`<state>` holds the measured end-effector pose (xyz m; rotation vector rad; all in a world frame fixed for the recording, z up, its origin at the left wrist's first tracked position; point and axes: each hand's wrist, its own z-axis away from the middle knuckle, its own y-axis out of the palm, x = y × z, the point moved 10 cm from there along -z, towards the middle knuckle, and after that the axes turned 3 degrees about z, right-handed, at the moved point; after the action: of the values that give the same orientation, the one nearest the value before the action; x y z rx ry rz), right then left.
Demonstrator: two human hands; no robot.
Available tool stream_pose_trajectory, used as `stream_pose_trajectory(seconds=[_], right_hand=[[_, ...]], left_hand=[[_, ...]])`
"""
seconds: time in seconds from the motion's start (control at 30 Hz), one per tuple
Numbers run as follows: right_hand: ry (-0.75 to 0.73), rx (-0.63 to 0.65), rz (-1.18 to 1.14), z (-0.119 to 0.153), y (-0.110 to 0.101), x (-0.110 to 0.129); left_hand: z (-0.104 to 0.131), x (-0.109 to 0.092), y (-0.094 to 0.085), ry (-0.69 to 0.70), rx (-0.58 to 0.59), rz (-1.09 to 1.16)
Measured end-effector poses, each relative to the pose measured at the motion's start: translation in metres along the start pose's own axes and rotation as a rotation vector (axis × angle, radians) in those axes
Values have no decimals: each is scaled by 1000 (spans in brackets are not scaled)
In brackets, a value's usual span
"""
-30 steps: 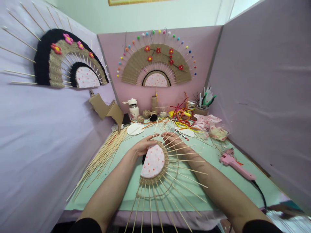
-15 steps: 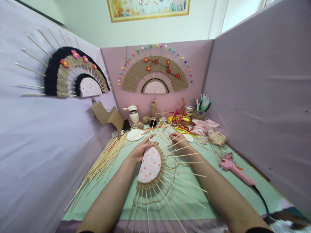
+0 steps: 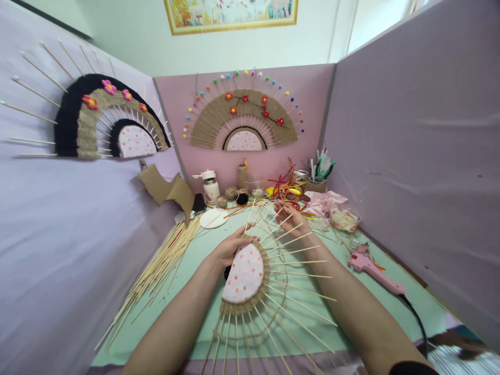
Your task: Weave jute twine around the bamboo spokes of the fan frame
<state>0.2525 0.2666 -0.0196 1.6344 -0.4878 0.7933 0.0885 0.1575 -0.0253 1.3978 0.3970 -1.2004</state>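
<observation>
R hand (image 3: 289, 219) has been drawn away from L hand (image 3: 232, 247) since the 1st frame, where both were held close together at the top of the fan piece (image 3: 244, 273); the view has also been shifted a bit.

Fan piece is held over the table (image 3: 183, 317), slightly tilted, w/ its straight edge toward the L side and its sticks (image 3: 300, 276) spread to the R and toward the body. Its dotted half-disc is bordered by a woven band (image 3: 266, 265); a loose loop of twine (image 3: 286, 284) is passed among the sticks farther out. Its upper corner is clamped btwn thumb and fingers of L hand. R hand is raised by the upper sticks, fingers bent & partly spread; whether twine is pinched there can't be told.

On the table, a bundle of loose sticks (image 3: 162, 265) is laid at L, w/ a white oval (image 3: 213, 218) near its far end. Bottle (image 3: 211, 190), twine balls (image 3: 231, 194) and colored pipe cleaners (image 3: 289, 192) are lined up at the back. Pink glue gun (image 3: 377, 271) is laid at R, w/ its cord run toward the near edge. Two finished fans are hung up: one w/ a black band (image 3: 72, 117) on the L panel, one w/ red flowers (image 3: 211, 122) on the back panel.
</observation>
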Motion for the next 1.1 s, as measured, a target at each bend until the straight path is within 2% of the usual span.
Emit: stream_pose_trajectory(seconds=[0.27, 0.5, 0.63, 0.83, 1.1], right_hand=[[-56, 11, -60, 4, 5, 7], [4, -24, -39, -1, -5, -5], [64, 14, 23, 4, 6, -14], [176, 106, 180, 19, 30, -30], [277, 192, 295, 33, 45, -43]], left_hand=[[-3, 7, -3, -28, -24, 3], [7, -16, -9, 43, -106, 16], [16, -36, -10, 137, -143, 19], [24, -60, -20, 355, -231, 111], [31, -65, -13, 382, -181, 122]])
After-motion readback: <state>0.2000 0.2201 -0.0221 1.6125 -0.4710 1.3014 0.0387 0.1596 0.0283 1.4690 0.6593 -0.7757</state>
